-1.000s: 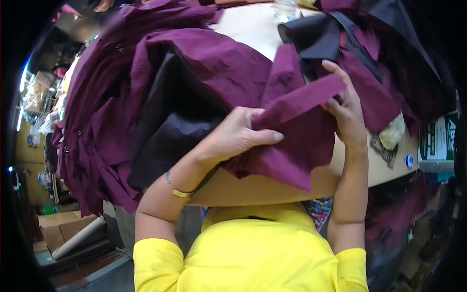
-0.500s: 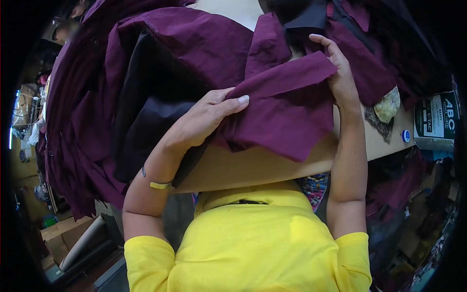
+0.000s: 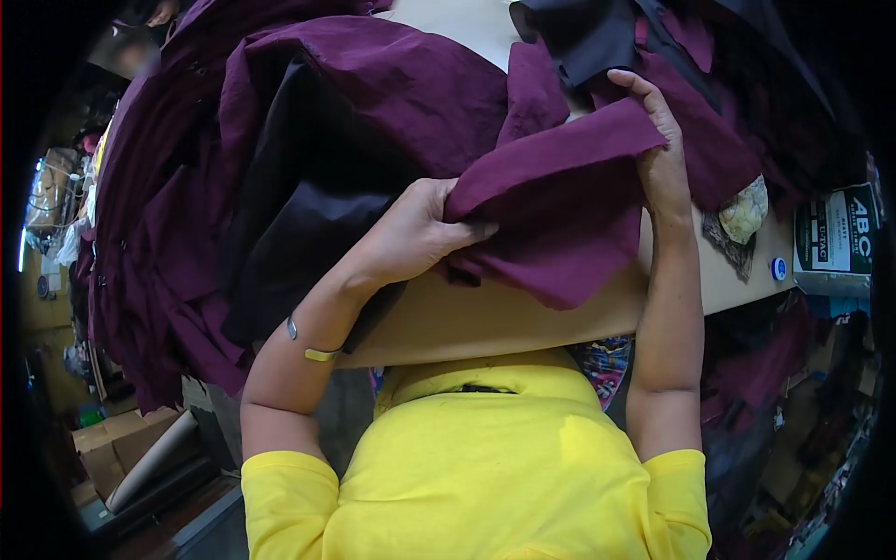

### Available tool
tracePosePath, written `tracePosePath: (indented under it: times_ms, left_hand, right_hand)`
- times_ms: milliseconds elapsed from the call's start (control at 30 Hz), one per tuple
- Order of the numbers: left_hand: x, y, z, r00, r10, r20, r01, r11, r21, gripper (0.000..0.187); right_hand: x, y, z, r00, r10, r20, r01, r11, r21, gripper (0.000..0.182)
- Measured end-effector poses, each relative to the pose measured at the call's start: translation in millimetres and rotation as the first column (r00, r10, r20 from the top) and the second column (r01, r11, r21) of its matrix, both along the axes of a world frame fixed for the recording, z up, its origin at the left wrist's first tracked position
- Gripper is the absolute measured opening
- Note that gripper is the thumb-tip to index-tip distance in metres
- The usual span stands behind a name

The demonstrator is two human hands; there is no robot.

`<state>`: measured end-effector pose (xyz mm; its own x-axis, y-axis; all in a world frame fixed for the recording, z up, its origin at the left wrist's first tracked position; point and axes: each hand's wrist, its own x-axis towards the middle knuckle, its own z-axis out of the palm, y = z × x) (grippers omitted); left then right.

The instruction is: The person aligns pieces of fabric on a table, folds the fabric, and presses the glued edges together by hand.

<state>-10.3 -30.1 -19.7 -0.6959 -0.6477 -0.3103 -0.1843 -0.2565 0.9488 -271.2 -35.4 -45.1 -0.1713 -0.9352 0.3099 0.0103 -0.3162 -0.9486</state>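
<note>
Both my hands hold a maroon piece of fabric [image 3: 560, 205] above the near edge of the table. My left hand [image 3: 420, 229] grips its left side, thumb on the near face and the other fingers hidden behind the cloth. At the upper right corner, my right hand [image 3: 658, 140] pinches the fabric, with one finger raised over the top. The upper edge looks folded over and runs from one hand to the other. Left of the hands lies black fabric [image 3: 308, 205], partly covered by a large maroon heap [image 3: 392, 84].
More maroon fabric hangs over the table's left side [image 3: 168, 252]. Dark grey cloth [image 3: 583, 42] lies at the back. To the right are a pale crumpled lump [image 3: 745, 210], a small blue-and-white round item [image 3: 779, 269] and an ABC-labelled box [image 3: 835, 229]. The tan tabletop [image 3: 523, 322] shows in front.
My left thumb has slid down from the fabric's top edge to its near face, and the folded edge has opened wider. My right hand has shifted slightly right with its corner.
</note>
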Motion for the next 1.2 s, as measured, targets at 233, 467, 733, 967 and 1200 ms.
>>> tracePosePath:
  times_ms: [233, 467, 733, 967, 1200]
  left_hand:
    - [4.3, 6.0, 5.5, 0.985, 0.174, -0.024, -0.168, 0.974, 0.153, 0.024]
    - [2.0, 15.3, 9.1, 0.898, 0.436, 0.060, -0.436, 0.863, 0.254, 0.054]
    - [19.4, 11.0, -15.6, 0.890, 0.405, 0.209, -0.440, 0.883, 0.163, 0.073]
    - [10.9, 18.7, -1.5, 0.886, 0.444, 0.136, -0.463, 0.866, 0.189, 0.070]
    - [11.4, 21.3, 0.6, 0.902, 0.413, 0.121, -0.430, 0.883, 0.190, 0.060]
  right_hand:
    - [-10.5, -2.8, -9.0, 0.977, 0.135, 0.164, -0.155, 0.980, 0.120, 0.036]
    - [-8.6, 1.3, -3.6, 0.933, 0.153, 0.327, -0.254, 0.921, 0.296, 0.036]
    - [-7.7, 3.7, 2.8, 0.928, 0.188, 0.321, -0.292, 0.902, 0.317, 0.033]
    - [-11.7, 3.8, 1.8, 0.912, 0.253, 0.323, -0.346, 0.897, 0.276, 0.032]
    - [-15.9, 4.1, 2.5, 0.876, 0.308, 0.372, -0.398, 0.897, 0.193, 0.033]
